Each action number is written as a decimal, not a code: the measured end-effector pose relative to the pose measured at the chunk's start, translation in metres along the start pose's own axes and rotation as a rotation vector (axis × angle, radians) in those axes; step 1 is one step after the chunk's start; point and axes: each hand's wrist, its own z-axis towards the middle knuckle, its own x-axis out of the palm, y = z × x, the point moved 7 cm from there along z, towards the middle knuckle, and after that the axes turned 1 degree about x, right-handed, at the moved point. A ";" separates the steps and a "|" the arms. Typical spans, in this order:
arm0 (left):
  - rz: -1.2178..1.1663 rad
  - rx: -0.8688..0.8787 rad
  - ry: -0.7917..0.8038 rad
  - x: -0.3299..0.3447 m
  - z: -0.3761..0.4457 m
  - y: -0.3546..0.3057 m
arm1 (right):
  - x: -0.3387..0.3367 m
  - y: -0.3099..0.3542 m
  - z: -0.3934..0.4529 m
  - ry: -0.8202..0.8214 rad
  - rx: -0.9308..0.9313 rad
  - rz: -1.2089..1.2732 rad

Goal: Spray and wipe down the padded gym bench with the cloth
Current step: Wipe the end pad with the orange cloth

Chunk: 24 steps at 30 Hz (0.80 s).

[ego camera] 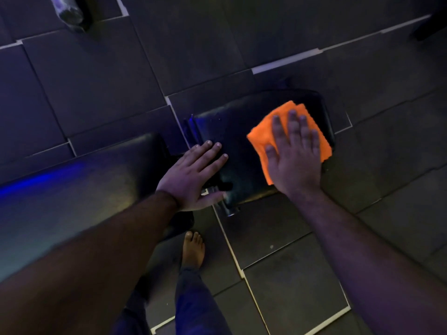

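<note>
The right hand (294, 153) lies flat, fingers spread and extended, pressed palm-down on a folded orange cloth (287, 139), which rests on the far half of the small black padded seat pad (232, 131) of the gym bench. The cloth is doubled over, its layered edges showing at the upper corner, and it reaches almost to the pad's outer rounded edge. The left hand (196, 175) is also open, fingers straight and slightly apart, laid flat on the near end of the same seat pad, with its thumb stretched along the pad's lower edge; it grips nothing. The two hands are near each other but do not touch, with a strip of bare black vinyl between them. To the left of the seat pad, across a narrow gap where the metal hinge bracket (191, 129) shows, is the longer backrest pad (79, 184), glossy black with a blue light reflecting along it. Small droplets glint on the seat pad near the hinge. Below, a bare foot (193, 247) stands on the dark tiled floor (290, 274) with pale grout lines. A dark, blurred object (70, 10) sits on the floor at the upper left.
</note>
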 end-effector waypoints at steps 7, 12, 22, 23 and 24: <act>-0.192 -0.046 -0.138 -0.016 -0.001 0.002 | -0.002 0.045 0.079 0.004 0.196 0.039; -0.317 -0.162 -0.321 -0.032 -0.006 0.015 | 0.012 0.126 0.057 0.039 -0.232 -0.003; -0.322 -0.198 -0.313 -0.027 -0.004 0.014 | 0.021 0.057 -0.053 0.045 -0.213 -0.030; -0.309 -0.192 -0.307 -0.025 -0.004 0.015 | 0.018 0.070 -0.033 0.031 -0.150 -0.006; -0.297 -0.192 -0.307 -0.024 -0.004 0.015 | 0.017 0.086 -0.011 0.014 -0.101 0.016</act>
